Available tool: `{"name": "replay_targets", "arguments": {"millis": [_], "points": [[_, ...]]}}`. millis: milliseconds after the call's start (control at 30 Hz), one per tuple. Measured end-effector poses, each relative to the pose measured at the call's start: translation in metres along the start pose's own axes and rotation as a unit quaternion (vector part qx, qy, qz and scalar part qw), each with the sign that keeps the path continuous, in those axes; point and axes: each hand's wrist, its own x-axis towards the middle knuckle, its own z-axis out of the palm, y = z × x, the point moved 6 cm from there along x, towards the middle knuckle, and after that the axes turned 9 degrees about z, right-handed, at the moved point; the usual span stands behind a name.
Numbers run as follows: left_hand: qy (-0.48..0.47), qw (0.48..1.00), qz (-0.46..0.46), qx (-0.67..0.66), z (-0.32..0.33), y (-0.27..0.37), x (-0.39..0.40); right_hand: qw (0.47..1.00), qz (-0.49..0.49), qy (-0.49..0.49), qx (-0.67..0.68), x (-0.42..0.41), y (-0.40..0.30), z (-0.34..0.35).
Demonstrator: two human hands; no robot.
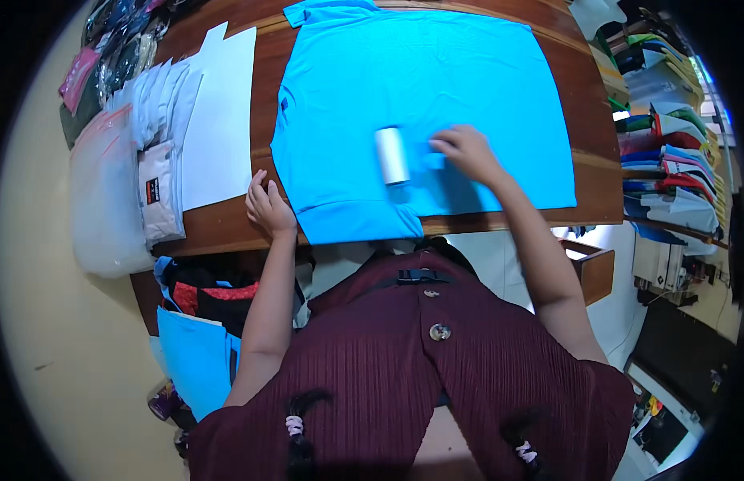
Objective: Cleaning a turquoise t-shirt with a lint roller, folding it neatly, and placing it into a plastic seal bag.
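A bright blue short-sleeved shirt (pixel 486 78) lies spread on the wooden table (pixel 594 180), its collar side to the left. On its fabric is a white lint roller (pixel 393 156), blurred as if moving. My right hand (pixel 468 153) is curled just right of the roller, its fingers closed around what looks like a blue handle, hard to make out against the shirt. At the shirt's lower left edge rests my left hand (pixel 269 204), fingers loosely bent and apart, with nothing in it.
Left of the shirt lie a white sheet (pixel 218 126), packed white garments (pixel 161 192) and clear plastic bags (pixel 104 198). Folded blue fabric (pixel 194 355) sits below the table's left end. An open wooden drawer (pixel 594 273) juts out at right, near hanging clothes (pixel 672 162).
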Motion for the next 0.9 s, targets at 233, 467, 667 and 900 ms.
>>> {"name": "replay_targets", "arguments": {"millis": [233,467,667,900], "points": [[-0.028,0.999,-0.013,0.025,-0.001,-0.011,-0.003,0.967,0.159,0.19,0.061,-0.186,0.29,-0.126],[-0.012,0.992,-0.013,0.126,-0.001,-0.008,-0.003,0.883,0.329,0.292,0.162,-0.267,0.436,-0.134],[-0.029,0.971,0.05,0.234,0.005,0.008,-0.006,0.845,0.419,0.331,-0.016,-0.181,0.429,-0.167],[-0.026,0.982,-0.033,0.182,0.004,0.028,-0.051,0.849,0.396,0.341,-0.072,-0.151,0.416,-0.17]]}}
